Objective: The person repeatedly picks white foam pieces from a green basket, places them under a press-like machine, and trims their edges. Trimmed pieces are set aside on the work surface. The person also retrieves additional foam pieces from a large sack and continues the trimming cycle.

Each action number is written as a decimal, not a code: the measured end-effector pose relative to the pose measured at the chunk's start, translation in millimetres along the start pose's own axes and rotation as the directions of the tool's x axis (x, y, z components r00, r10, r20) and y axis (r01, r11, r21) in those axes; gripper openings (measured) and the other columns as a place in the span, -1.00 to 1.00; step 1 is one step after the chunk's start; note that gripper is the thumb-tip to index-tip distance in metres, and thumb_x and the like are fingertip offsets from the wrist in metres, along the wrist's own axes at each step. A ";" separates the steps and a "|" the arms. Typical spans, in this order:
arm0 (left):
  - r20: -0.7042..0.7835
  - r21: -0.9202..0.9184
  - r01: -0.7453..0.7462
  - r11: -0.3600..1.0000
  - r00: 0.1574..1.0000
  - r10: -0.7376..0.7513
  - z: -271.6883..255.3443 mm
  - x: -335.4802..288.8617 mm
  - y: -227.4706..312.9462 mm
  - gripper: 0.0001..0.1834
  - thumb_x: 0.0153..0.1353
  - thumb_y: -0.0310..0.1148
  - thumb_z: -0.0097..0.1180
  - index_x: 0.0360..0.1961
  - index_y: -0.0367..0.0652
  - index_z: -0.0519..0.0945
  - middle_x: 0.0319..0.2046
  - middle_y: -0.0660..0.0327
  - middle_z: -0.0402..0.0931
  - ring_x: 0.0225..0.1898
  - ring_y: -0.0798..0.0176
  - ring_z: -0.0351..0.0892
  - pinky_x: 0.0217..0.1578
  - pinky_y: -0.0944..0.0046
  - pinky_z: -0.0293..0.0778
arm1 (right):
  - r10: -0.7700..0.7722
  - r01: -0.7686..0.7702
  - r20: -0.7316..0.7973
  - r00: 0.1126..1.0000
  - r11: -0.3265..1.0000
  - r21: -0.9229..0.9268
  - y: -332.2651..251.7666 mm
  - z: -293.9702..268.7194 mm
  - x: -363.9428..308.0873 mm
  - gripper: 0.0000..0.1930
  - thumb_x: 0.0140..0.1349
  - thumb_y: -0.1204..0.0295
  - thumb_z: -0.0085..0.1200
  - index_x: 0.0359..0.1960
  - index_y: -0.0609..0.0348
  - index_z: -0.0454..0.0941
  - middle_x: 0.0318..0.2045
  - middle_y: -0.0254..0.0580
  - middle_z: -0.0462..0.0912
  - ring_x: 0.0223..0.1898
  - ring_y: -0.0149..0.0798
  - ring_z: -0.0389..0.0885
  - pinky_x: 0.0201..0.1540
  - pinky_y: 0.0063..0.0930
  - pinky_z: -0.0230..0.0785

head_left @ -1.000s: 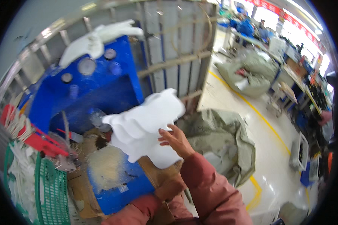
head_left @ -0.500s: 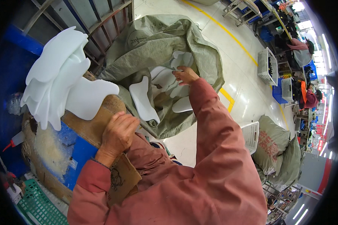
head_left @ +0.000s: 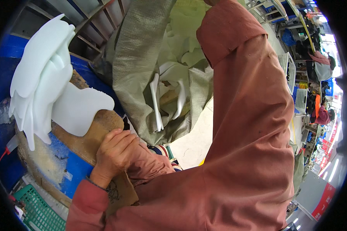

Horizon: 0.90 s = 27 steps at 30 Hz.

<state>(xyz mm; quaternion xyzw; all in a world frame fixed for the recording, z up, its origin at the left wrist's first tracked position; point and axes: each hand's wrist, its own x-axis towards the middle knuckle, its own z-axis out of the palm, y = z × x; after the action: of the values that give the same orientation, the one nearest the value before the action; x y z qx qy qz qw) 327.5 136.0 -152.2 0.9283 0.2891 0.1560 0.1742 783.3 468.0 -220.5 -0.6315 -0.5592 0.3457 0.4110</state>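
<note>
My left hand (head_left: 117, 152) is closed, its fingers curled together beside the brown board (head_left: 86, 140) and over my sleeve-coloured trouser leg; whatever is under the fingers is hidden. My right arm reaches far up over a large grey-green woven sack (head_left: 137, 57). Only a sliver of my right hand (head_left: 209, 2) shows at the top edge, its fingers out of view. Inside the open sack lie several thin white curved pieces (head_left: 177, 73). A stack of similar white foam-like sheets (head_left: 46, 73) leans on the left, and one flat white piece (head_left: 83, 109) rests on the board.
The blue worktop (head_left: 75, 169) is dusty beside the board. At lower left are a green plastic basket (head_left: 40, 208) and a small bottle with a red tip (head_left: 9, 146). Metal bars (head_left: 90, 23) stand behind the sack. White crates (head_left: 287, 71) and people at work are on the right.
My right hand has gone from the pieces in the sack to the top edge of view. The sack mouth now shows more of its inside. My left hand stays closed by the board.
</note>
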 end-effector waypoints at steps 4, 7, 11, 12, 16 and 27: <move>0.000 -0.011 0.019 1.000 1.000 -0.019 0.6 -0.2 0.0 -0.79 0.09 -0.44 0.23 -0.23 -0.18 0.76 -0.16 0.23 0.69 -0.04 0.18 0.68 0.16 0.09 0.50 | 0.020 0.001 0.077 0.997 0.966 -0.258 0.4 17.0 -27.8 -0.45 0.30 0.15 0.25 0.30 0.02 0.52 0.25 -0.25 0.59 0.17 -0.08 0.62 0.18 -0.18 0.51; 0.014 -0.002 0.015 1.000 1.000 -0.015 0.5 0.4 0.5 -0.80 0.10 -0.45 0.21 -0.23 -0.18 0.76 -0.16 0.23 0.70 -0.05 0.18 0.68 0.15 0.10 0.50 | 0.046 0.021 0.152 0.987 0.911 -0.412 15.7 32.6 -44.3 -0.43 0.28 0.13 0.26 0.30 0.01 0.52 0.26 -0.23 0.58 0.18 -0.08 0.61 0.20 -0.17 0.48; 0.041 0.013 0.025 1.000 0.999 -0.025 -0.2 0.1 0.2 -0.80 0.12 -0.46 0.18 -0.23 -0.18 0.76 -0.15 0.22 0.70 -0.05 0.17 0.69 0.14 0.10 0.51 | 0.120 0.044 0.242 0.963 0.815 -0.578 56.5 60.1 -64.5 -0.41 0.25 0.11 0.27 0.30 0.01 0.52 0.26 -0.22 0.58 0.20 -0.07 0.58 0.22 -0.16 0.45; 0.049 0.006 0.017 1.000 0.999 -0.017 -1.1 -1.2 0.2 -0.80 0.14 -0.45 0.18 -0.23 -0.18 0.76 -0.15 0.22 0.70 -0.05 0.16 0.69 0.13 0.10 0.51 | 0.143 0.057 0.268 0.953 0.783 -0.620 70.5 70.7 -70.4 -0.40 0.25 0.11 0.27 0.30 0.00 0.52 0.26 -0.22 0.57 0.20 -0.07 0.58 0.22 -0.15 0.45; 0.097 -0.036 0.026 0.999 0.995 -0.022 -2.4 -5.9 -2.0 -0.80 0.19 -0.42 0.17 -0.19 -0.14 0.75 -0.13 0.22 0.70 -0.02 0.15 0.69 0.12 0.10 0.51 | 0.285 0.032 0.297 0.911 0.671 -0.741 131.4 99.5 -88.7 -0.38 0.22 0.09 0.28 0.30 0.00 0.52 0.27 -0.20 0.57 0.22 -0.06 0.56 0.24 -0.14 0.42; 0.286 -0.147 0.057 0.988 0.958 -0.012 -16.2 -5.8 -7.7 -0.75 0.22 -0.36 0.23 -0.07 -0.02 0.76 -0.04 0.33 0.71 0.05 0.27 0.67 0.05 0.26 0.50 | 0.600 -0.042 0.178 0.780 0.334 -0.942 260.1 95.3 -74.9 -0.32 0.16 0.03 0.31 0.31 -0.02 0.52 0.29 -0.16 0.55 0.27 -0.04 0.50 0.30 -0.10 0.33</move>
<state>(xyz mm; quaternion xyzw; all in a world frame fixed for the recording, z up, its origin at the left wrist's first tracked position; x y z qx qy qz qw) 312.9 142.4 -142.1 0.9197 0.2643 0.0397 0.2877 797.6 396.9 -498.2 -0.7370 -0.5949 0.2153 -0.2379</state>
